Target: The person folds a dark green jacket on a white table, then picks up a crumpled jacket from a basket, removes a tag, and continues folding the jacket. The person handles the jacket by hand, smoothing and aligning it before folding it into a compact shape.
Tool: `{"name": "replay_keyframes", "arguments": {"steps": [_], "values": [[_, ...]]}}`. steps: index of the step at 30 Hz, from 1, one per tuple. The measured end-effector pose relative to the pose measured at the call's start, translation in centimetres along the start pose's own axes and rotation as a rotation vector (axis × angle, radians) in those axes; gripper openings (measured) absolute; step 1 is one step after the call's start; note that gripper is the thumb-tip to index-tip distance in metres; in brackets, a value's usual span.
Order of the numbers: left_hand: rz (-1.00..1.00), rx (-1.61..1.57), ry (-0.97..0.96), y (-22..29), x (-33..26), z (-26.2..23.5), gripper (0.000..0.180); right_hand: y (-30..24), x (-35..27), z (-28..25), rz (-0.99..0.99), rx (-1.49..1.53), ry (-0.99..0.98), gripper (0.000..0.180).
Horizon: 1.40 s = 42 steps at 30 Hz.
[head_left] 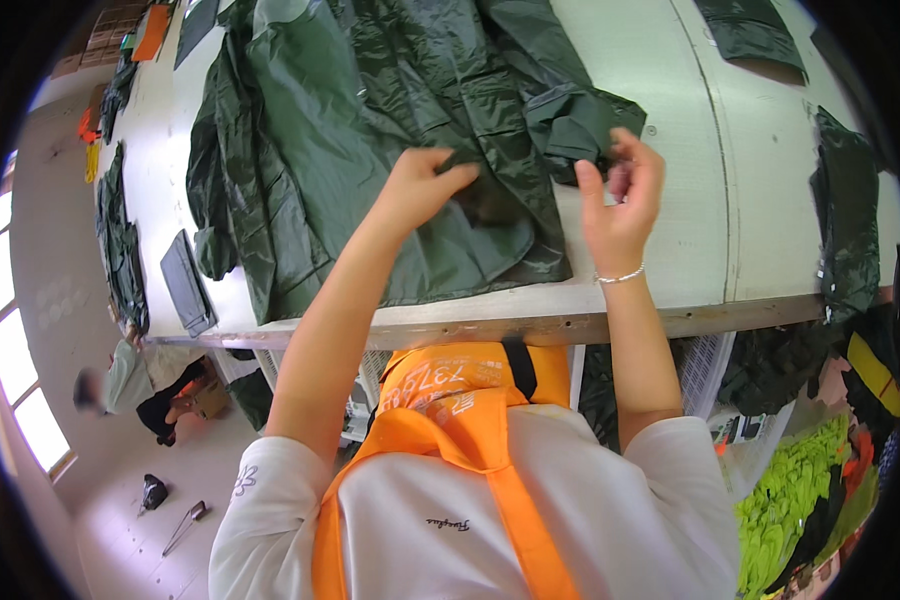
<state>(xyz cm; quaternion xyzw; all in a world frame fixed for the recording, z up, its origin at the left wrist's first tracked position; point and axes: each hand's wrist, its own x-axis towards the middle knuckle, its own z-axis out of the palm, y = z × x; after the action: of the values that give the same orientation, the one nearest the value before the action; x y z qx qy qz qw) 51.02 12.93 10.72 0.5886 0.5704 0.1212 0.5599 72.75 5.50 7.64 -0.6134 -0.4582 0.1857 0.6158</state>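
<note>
A dark green, shiny rain jacket (310, 150) lies spread over the white table, its hem toward me. My left hand (420, 190) is over the jacket's middle, its finger and thumb closed on a fold of the cloth; the fingertips are partly hidden. Right of the jacket, my right hand (625, 200) is raised beside the bunched sleeve end (570, 125). Its thumb stands apart from the curled fingers, and I see no cloth between them. A bracelet (620, 274) circles the right wrist.
The white table (670, 240) ends in a worn front edge (480, 330) close to my body. Folded dark garments (845, 210) lie at the right. A dark flat piece (187, 284) rests at the left. Bright green garments (795, 495) fill the lower right. A person (135, 375) is at far left.
</note>
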Motion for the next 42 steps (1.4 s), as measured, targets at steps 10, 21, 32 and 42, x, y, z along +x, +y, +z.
{"name": "replay_keyframes", "arguments": {"steps": [10, 21, 32, 42], "values": [[0.471, 0.415, 0.351, 1.8, -0.9, 2.7, 0.044, 3.1, 0.7, -1.6, 0.721, 0.408, -0.066, 0.044], [0.350, -0.543, -0.230, 6.5, -2.2, 2.4, 0.038, -1.2, 3.0, -5.3, 0.334, 0.596, -0.459, 0.067], [0.398, -0.445, 0.087, 7.7, -7.1, 6.8, 0.056, -1.5, 1.8, -1.1, 0.126, 0.014, -0.071, 0.007], [0.380, 0.059, 0.760, 4.8, -0.2, 3.8, 0.022, -10.2, -3.3, -2.3, 0.178, 0.129, -0.644, 0.027]]}}
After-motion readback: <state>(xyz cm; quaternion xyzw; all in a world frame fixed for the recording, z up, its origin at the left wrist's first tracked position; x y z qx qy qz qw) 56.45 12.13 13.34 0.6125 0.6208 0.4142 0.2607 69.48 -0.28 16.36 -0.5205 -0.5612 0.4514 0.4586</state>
